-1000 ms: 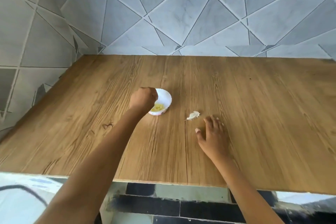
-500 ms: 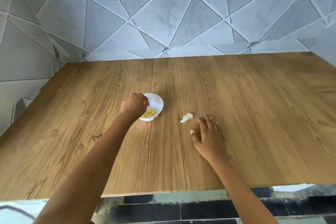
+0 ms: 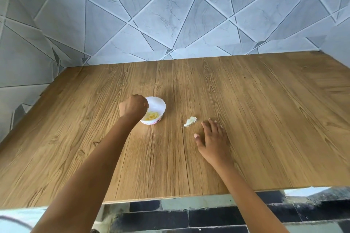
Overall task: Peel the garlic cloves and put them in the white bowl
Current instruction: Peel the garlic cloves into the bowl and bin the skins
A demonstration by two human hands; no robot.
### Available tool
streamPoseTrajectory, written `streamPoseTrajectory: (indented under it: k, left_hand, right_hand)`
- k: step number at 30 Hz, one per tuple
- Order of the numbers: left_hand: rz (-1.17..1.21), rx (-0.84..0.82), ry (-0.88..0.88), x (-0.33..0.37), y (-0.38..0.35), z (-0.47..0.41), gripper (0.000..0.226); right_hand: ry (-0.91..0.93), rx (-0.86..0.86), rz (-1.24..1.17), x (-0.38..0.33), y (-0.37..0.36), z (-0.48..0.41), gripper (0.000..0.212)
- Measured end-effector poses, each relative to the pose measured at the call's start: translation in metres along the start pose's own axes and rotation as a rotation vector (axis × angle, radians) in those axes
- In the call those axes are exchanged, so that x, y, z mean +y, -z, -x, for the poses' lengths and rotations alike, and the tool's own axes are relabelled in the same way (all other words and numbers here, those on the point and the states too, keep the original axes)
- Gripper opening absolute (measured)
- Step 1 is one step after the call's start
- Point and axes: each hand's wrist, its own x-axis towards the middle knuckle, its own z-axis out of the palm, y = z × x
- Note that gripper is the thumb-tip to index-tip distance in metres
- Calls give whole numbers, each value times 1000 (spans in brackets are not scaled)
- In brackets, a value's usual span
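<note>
A small white bowl (image 3: 157, 104) stands near the middle of the wooden table (image 3: 255, 119). Pale yellow peeled garlic cloves (image 3: 151, 115) lie in it. My left hand (image 3: 132, 107) hovers over the bowl's left rim with curled fingers, knuckles toward me. Anything in its fingers is hidden. To the right of the bowl lies a white scrap of garlic skin (image 3: 190, 121). Just right of that scrap, my right hand (image 3: 213, 139) rests flat on the table with straight, spread fingers, not touching it.
A grey tiled wall (image 3: 170, 15) with a triangle pattern borders the table at the back and left. The table's near edge (image 3: 170, 197) runs below my forearms, with dark floor tiles beneath it.
Both hands have kept their places by the bowl and the garlic skin. The view has tilted up and shifted, showing more wall.
</note>
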Motion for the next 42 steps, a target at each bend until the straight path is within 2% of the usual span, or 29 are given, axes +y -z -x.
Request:
streamPoseTrajectory:
  k: [6, 9, 13, 15, 18, 21, 23, 25, 28, 32, 34, 38, 42]
  left_hand:
    - [-36, 54, -84, 5, 3, 7, 12]
    - [-33, 18, -77, 5, 1, 4, 24]
    - [110, 110, -43, 14, 6, 7, 31]
    - [224, 165, -95, 29, 5, 17, 26]
    - [367, 58, -260, 67, -11, 38, 17]
    - [379, -43, -361, 92, -39, 44, 22]
    - [358, -67, -359, 97, -55, 44, 28]
    - [399, -56, -348, 96, -63, 42, 25]
    - [635, -89, -264, 91, -65, 40, 20]
    - [1175, -297, -90, 87, -53, 56, 13]
    - [1299, -341, -53, 86, -50, 61, 11]
    - [1206, -252, -24, 87, -51, 59, 3]
    - [1031, -192, -94, 86, -54, 54, 9]
  right_hand:
    - [7, 0, -2, 0, 1, 0, 58]
    - [15, 18, -8, 0, 0, 0, 57]
    - [10, 17, -9, 1, -1, 0, 57]
    - [9, 16, -1, 1, -1, 0, 58]
    - [7, 13, 4, 2, -1, -1, 58]
    - [7, 22, -47, 4, -3, -1, 56]
    - [19, 69, -140, 6, -6, -2, 52]
    - [33, 151, -293, 8, -6, -2, 43]
    - [-11, 218, -552, 8, 1, -3, 35]
    - [-198, 47, -1052, 2, 17, -16, 30]
    - [-283, -62, -1289, -4, 24, -24, 27]
    - [-337, -108, -1440, -15, 24, -28, 14]
    - [-355, -108, -1463, -17, 20, -31, 22]
